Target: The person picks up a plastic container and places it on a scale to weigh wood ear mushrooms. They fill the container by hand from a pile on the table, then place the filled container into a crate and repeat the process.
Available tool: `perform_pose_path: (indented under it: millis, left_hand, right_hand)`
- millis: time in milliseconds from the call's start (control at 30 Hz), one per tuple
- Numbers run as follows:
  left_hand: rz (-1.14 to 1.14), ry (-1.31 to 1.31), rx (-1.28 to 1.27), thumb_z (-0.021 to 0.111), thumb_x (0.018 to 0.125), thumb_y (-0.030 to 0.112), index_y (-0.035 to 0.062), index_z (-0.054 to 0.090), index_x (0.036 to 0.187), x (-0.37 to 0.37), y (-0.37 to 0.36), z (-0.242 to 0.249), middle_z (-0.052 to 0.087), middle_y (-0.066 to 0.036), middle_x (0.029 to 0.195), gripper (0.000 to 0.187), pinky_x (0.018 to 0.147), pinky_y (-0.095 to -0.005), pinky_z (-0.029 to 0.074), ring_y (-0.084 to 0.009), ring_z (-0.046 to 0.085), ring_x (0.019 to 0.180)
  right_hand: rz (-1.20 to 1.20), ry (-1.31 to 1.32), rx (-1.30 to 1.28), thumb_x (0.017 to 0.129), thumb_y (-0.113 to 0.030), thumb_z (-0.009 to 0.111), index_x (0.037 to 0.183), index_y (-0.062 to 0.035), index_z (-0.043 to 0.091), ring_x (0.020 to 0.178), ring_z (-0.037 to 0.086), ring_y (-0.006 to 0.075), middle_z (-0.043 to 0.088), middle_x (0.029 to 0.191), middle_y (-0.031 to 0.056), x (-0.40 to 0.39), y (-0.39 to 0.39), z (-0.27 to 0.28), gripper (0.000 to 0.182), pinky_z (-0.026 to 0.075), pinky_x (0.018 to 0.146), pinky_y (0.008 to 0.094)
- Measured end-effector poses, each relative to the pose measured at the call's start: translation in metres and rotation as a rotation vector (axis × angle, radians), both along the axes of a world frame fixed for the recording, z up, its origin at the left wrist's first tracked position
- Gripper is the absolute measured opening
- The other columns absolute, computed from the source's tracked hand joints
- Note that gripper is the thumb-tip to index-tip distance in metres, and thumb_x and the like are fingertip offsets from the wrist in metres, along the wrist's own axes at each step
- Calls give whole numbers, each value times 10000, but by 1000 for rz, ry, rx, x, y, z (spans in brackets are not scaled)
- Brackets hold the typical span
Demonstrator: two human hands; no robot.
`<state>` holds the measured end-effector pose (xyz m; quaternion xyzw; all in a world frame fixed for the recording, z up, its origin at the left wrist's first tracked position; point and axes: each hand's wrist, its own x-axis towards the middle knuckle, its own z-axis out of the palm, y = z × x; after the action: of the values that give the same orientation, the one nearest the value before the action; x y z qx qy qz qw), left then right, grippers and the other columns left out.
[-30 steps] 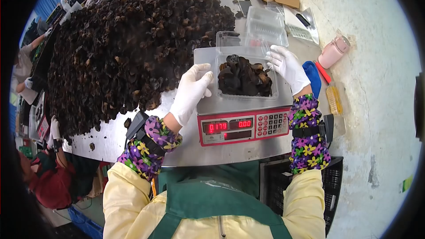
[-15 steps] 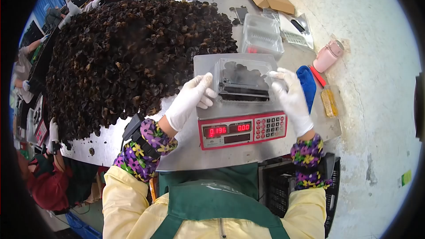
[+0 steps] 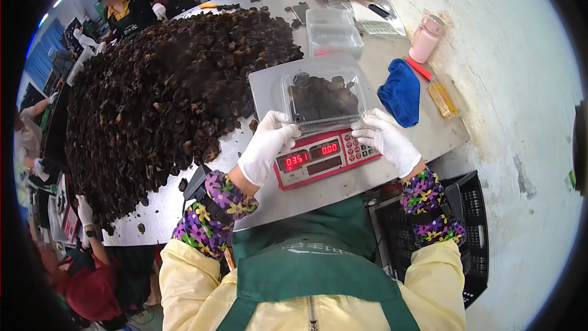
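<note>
Relative to the earlier frame, both hands are now at the near corners of the clear container, and the display shows 0.351 instead of 0.196. The container sits on the plate of the red scale, lid down over dark, curled pieces. The left hand is nearly closed, with thumb and fingertips pinching the near left corner of the rim. The right hand is likewise nearly closed on the near right corner. Whether the lid is latched cannot be told. The heap of loose dark pieces lies on the tabletop to the left of the scale; a blue cloth lies to its right. Caution: uneven pressure at the two corners could leave one side of the lid unseated or crack the thin plastic. A piece caught in the rim could hold the lid ajar. Hand force on the plate likely distorts the reading; a sideways push could slide the container.
</note>
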<state>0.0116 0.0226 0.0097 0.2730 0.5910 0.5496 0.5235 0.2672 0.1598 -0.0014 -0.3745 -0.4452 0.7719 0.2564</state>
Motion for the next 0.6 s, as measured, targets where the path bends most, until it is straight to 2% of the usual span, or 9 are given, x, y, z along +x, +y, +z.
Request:
perform_pose_path:
  millis: [67,133,400,467,500,567,600]
  left_hand:
    - [-7,11,43,625,910,17,82,509,1013,4,-13,0,641,-52,864,168,575,-218,419,-77,520,639]
    - [-22,68,146,609,923,-3,74,514,993,7,-24,0,642,-45,868,141,578,-201,395,-61,503,643]
    - [-113,97,218,583,931,-45,115,495,984,17,-58,7,643,-30,894,190,543,-198,335,-39,453,644]
    - [-108,59,269,599,927,-65,83,474,965,16,-64,6,634,-19,917,197,713,-223,491,-75,605,817]
    - [-123,73,239,597,920,-76,80,480,977,14,-66,6,624,-29,962,204,784,-244,504,-90,622,895]
    - [-121,90,254,596,917,-81,80,483,982,14,-69,4,620,-34,973,206,791,-250,504,-92,620,896]
    - [-114,108,267,595,914,-85,79,486,986,14,-70,2,617,-39,983,210,797,-255,504,-94,619,897]
  right_hand:
    - [-31,9,19,980,-171,607,1055,-104,545,895,700,226,691,992,127,3,-13,-4,119,565,774,329]
    - [-17,-56,212,976,-155,600,1021,-70,563,862,705,205,701,987,146,7,-25,-11,103,568,765,321]
    - [-81,-111,317,973,-136,593,1011,-64,544,853,710,197,693,964,118,19,-72,8,95,559,765,307]
    - [-101,-74,363,992,-152,574,996,-86,543,896,678,149,655,946,59,19,-83,15,73,552,781,312]
    - [-106,-76,365,992,-152,574,996,-86,543,896,678,149,655,946,59,18,-85,14,73,552,781,312]
    - [-128,-70,443,991,-76,540,1003,-55,521,868,640,99,634,940,37,16,-85,6,31,525,772,273]
    - [-129,-70,444,991,-76,540,1003,-55,521,868,640,99,634,940,37,16,-84,2,31,525,772,273]
